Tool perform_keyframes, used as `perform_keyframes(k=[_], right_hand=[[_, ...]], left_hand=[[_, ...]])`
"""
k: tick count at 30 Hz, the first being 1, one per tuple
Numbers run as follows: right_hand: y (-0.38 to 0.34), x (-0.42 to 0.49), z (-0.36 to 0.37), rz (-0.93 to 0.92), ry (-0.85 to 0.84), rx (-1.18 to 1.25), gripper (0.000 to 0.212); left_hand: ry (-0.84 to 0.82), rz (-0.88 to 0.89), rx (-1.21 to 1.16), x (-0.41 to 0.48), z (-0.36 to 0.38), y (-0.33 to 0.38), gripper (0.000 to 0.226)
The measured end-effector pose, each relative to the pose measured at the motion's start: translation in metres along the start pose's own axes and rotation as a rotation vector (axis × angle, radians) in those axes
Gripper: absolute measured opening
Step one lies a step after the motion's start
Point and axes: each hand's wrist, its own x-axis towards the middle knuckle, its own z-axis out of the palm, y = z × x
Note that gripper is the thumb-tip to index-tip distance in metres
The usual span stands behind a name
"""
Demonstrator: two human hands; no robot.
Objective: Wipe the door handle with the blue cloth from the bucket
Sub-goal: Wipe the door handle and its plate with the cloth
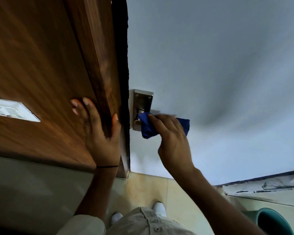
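A metal door handle [137,122] on a steel backplate [143,100] sits at the left edge of a pale grey door [210,65]. My right hand [173,138] is shut on a blue cloth [147,127] and presses it against the handle's lever, which the cloth mostly hides. My left hand [98,129] lies flat on the brown wooden frame [49,65] beside the door, fingers spread, thumb hooked round its edge. A teal bucket [273,221] stands on the floor at the lower right.
A white switch plate [12,109] is set in the wooden panel at the left. Below are a tiled floor [143,189], my white shoes [159,208] and a worn, peeling skirting [270,184] along the right.
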Motion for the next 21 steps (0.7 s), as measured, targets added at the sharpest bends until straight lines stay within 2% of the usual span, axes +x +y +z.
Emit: perform_keyframes(k=[5, 9, 11, 16, 21], right_hand=[[0.020, -0.012, -0.010, -0.048, -0.003, -0.023, 0.069], [0.040, -0.029, -0.024, 0.071, 0.018, -0.006, 0.081], [0.032, -0.021, -0.018, 0.077, 0.023, -0.019, 0.081], [0.002, 0.006, 0.003, -0.050, -0.031, -0.046, 0.079], [0.039, -0.023, -0.016, 0.018, 0.051, 0.042, 0.079]], left_hand=[[-0.007, 0.009, -0.003, 0.001, 0.001, -0.001, 0.072], [-0.003, 0.014, -0.004, 0.001, 0.001, -0.001, 0.071], [-0.003, 0.021, -0.007, 0.001, 0.002, 0.000, 0.070], [-0.013, 0.006, -0.005, 0.002, 0.003, 0.004, 0.071], [-0.043, 0.012, -0.016, 0.002, 0.001, 0.001, 0.071]])
